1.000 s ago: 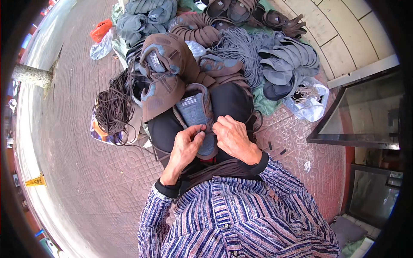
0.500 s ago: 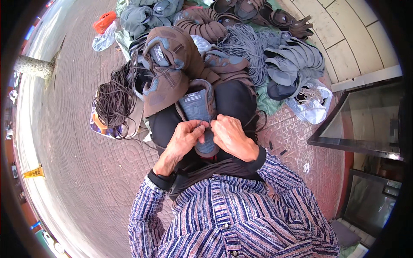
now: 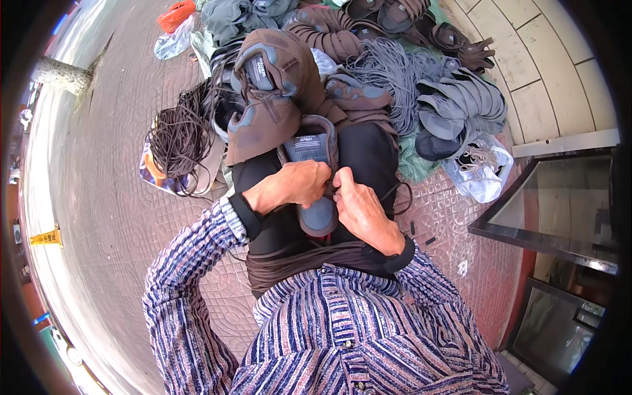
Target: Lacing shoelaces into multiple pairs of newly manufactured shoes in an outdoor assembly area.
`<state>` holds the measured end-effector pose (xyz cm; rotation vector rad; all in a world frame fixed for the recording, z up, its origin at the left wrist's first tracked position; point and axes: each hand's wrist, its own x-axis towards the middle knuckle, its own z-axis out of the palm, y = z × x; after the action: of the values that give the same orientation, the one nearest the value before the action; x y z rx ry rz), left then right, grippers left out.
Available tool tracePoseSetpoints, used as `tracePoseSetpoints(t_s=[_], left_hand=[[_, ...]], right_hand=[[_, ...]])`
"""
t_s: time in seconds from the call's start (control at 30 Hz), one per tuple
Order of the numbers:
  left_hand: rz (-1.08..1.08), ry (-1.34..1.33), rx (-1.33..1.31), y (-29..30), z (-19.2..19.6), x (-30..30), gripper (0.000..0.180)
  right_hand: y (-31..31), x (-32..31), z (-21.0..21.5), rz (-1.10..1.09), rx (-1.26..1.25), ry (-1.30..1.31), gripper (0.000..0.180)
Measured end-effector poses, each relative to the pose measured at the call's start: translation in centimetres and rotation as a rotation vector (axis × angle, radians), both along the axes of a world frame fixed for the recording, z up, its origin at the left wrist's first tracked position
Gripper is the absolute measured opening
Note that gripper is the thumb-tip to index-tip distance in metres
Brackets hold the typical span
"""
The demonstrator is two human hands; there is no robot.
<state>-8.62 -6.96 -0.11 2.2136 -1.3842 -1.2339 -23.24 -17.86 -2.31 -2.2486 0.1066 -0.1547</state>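
Observation:
A brown shoe upper with a blue-grey mesh tongue (image 3: 317, 219) lies across my lap, between my knees. Over its lacing edges my left hand (image 3: 304, 183) is closed, back upward, its fingertips turned in. Close beside it, my right hand (image 3: 364, 205) pinches with thumb and forefinger at the right edge of the upper. Whatever the fingertips hold is too small or hidden to make out. Dark brown shoelaces (image 3: 309, 266) lie in a band across my waist, and a dark loop of lace (image 3: 409, 196) sticks out beside my right knee.
Brown and blue shoe uppers (image 3: 280, 79) are heaped beyond my knees. A tangle of dark laces (image 3: 178, 141) lies left, grey laces (image 3: 385, 79) and stacked grey uppers (image 3: 461, 108) right. A clear plastic bag (image 3: 484, 171) and a dark-framed glass door (image 3: 553, 197) are at the right.
My left hand has moved up and right over the upper, its elbow swinging outward. My right hand has shifted slightly right and turned, still pinching. The whole view has shifted a little.

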Motion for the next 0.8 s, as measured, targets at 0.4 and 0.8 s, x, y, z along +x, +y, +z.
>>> tracePoseSetpoints(t_s=[0.4, 0.8], left_hand=[[-0.428, -0.108, -0.077, -2.6, -0.5, 1.2, 0.022], [-0.498, 0.086, 0.157, -3.7, 0.5, 2.1, 0.017]], right_hand=[[-0.5, -0.2, 0.6, -0.041, 0.171, 0.043, 0.026], [-0.3, 0.1, 0.3, -0.136, 0.063, 0.160, 0.029]])
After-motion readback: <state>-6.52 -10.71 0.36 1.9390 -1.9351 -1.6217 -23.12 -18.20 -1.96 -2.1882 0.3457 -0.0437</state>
